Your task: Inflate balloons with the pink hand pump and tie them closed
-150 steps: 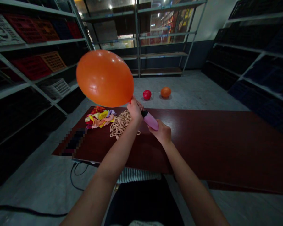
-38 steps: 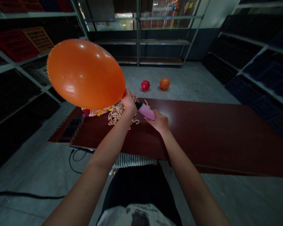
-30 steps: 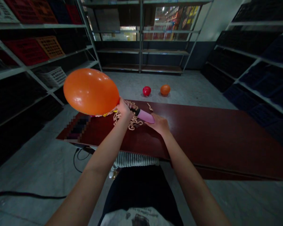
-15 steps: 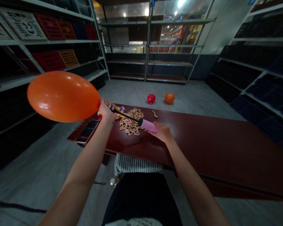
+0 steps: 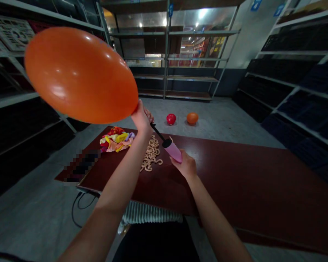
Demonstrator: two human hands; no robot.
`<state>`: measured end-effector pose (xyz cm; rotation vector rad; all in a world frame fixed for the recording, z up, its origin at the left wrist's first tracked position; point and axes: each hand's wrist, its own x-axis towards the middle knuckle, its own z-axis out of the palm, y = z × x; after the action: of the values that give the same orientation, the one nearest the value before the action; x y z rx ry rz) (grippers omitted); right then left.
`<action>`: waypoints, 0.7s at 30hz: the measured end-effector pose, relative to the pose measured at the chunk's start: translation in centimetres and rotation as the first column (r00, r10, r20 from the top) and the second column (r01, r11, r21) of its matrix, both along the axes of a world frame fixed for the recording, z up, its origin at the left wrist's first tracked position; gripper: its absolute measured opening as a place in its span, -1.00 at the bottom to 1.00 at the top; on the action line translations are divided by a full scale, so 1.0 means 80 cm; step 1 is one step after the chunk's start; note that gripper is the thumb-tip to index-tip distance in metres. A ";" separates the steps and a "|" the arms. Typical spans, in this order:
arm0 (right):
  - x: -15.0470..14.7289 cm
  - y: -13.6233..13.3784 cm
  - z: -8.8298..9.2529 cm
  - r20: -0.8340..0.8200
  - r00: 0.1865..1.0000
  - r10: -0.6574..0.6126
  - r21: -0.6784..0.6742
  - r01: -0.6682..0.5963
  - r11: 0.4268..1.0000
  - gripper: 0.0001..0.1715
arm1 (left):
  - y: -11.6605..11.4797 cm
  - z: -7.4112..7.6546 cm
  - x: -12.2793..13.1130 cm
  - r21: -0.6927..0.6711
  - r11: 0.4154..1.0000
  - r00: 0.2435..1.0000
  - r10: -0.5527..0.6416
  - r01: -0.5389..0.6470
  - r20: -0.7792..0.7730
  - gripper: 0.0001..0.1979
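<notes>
Orange balloon: held up at upper left by the left hand, its neck end set against the thumb side; the orange balloon is rounded and taut, tilted up and to the left, well above the table.
Left fingers: curled around the neck end and the near end of the pump; the exact pinch is hidden behind the hand.
Right fingers: wrapped around the base of the pink pump by the right hand, the grip closed.
Black rod: seen between the pump's collar and the left hand; less of the black rod is shown than half a second ago, and the two hands are brought nearer each other.
Just changed: the balloon is lifted from a lower place farther left and is seen larger; whether air has been added or it is only nearer the camera cannot be told.
Meaning: an inward pump stroke is judged to be under way, with the neck kept on the pump.
Tabletop: tan curled pieces are heaped below the left hand, beside a colourful limp pile.
Floor beyond: a red ball and a small orange ball are seen, apart.
</notes>
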<state>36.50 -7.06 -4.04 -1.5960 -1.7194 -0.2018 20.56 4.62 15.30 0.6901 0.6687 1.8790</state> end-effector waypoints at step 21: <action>-0.006 -0.001 0.007 0.127 0.992 0.019 -0.124 -0.003 0.992 -0.52 | -0.036 -0.111 0.013 -0.134 0.986 0.982 -0.076 0.100 0.170 -0.49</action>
<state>36.05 -7.11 -3.45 -1.6950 -1.8703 -0.1995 21.60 1.76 6.45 0.4599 0.6475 1.7657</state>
